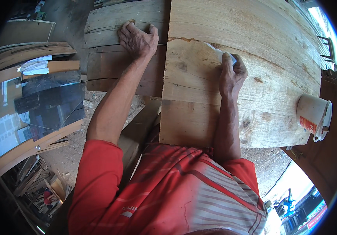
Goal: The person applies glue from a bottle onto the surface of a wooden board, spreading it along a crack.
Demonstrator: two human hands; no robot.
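Note:
My right hand (233,74) is closed around a small white tool with a pointed end (215,49), which looks like a slim squeeze bottle. Its tip points up and left, at a dark crack in the pale wooden panel (199,86). Most of the tool is covered by my fingers. Over the darker planks (101,35) at the left, my left hand (140,39) has its fingers bent and its thumb held apart. Nothing shows between thumb and fingers, though the fingertips are partly hidden.
A white bucket (307,109) with a red label stands near the panel's right edge. Dark boards (47,96) and a folded white cloth or paper (36,65) lie on a surface at the left. Scrap wood (31,176) is piled at the lower left.

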